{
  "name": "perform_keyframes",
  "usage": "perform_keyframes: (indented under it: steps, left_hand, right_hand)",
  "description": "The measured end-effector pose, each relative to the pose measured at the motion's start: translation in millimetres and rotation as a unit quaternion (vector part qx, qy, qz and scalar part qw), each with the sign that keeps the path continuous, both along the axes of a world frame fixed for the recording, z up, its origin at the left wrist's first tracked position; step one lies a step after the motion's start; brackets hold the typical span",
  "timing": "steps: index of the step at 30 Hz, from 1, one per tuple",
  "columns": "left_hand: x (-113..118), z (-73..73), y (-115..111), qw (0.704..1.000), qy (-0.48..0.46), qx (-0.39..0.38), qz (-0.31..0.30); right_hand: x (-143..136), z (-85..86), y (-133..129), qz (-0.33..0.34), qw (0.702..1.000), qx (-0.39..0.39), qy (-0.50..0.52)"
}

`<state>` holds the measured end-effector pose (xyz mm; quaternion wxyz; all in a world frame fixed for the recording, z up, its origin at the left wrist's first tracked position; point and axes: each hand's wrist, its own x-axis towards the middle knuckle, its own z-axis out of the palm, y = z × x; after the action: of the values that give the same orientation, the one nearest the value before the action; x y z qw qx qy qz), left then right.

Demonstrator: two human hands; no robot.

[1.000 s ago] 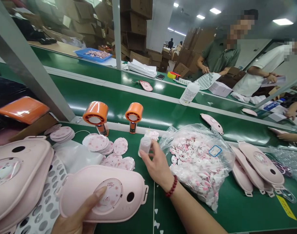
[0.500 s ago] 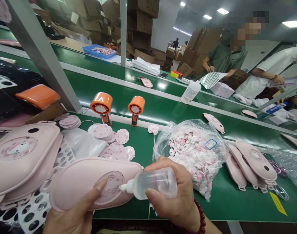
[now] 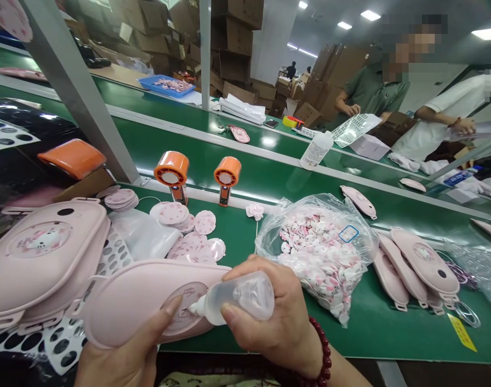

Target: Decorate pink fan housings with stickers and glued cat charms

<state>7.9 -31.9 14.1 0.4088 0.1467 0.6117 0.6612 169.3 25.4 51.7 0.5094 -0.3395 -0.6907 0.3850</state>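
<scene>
My left hand (image 3: 134,338) grips a pale pink oval plastic shell (image 3: 124,301) from below, its thumb lying across the front beside a round printed disc (image 3: 189,317). My right hand (image 3: 269,317) squeezes a small translucent dropper bottle (image 3: 239,298) with clear liquid in it. The bottle lies nearly level, and its white nozzle tip meets or hovers just over the disc; which one I cannot tell. Beyond my right hand, a clear plastic bag (image 3: 329,269) bulges with small white and pink cartoon-face pieces. Round pink stickers (image 3: 192,247) lie in piles behind the shell.
Stacked pink shells stand left (image 3: 31,263) and right (image 3: 422,258). Two orange handheld fans (image 3: 171,169) stand along the belt's near rail. A white bottle (image 3: 315,150) sits on the rail. A metal post (image 3: 76,91) rises at left. Two people work across the line.
The dropper bottle and my right hand have shifted left, bringing the nozzle further over the disc. My left hand keeps its hold on the shell.
</scene>
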Motion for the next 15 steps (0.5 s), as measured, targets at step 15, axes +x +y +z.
perform_keyframes:
  steps: [15]
  left_hand:
    - [-11, -12.3, 8, 0.989, -0.123, -0.080, 0.000]
  right_hand:
    - [21, -28.0, 7, 0.034, 0.959, -0.238, 0.151]
